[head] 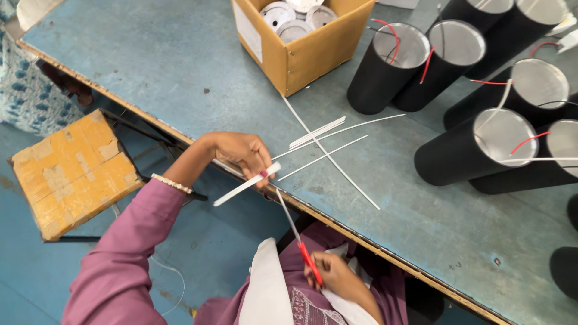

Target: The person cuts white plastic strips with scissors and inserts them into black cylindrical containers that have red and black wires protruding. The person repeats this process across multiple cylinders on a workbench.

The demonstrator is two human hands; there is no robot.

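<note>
right hand holds red scissors pointing up-left at white strip.

The counter has a worn blue top with a wooden front edge. An open cardboard box stands on it at the far side, holding round white discs. Black cylinders with silver tops stand grouped at the right, red and white wires at their tops. Thin white strips lie loose, crossing one another, between box and edge.
</note>
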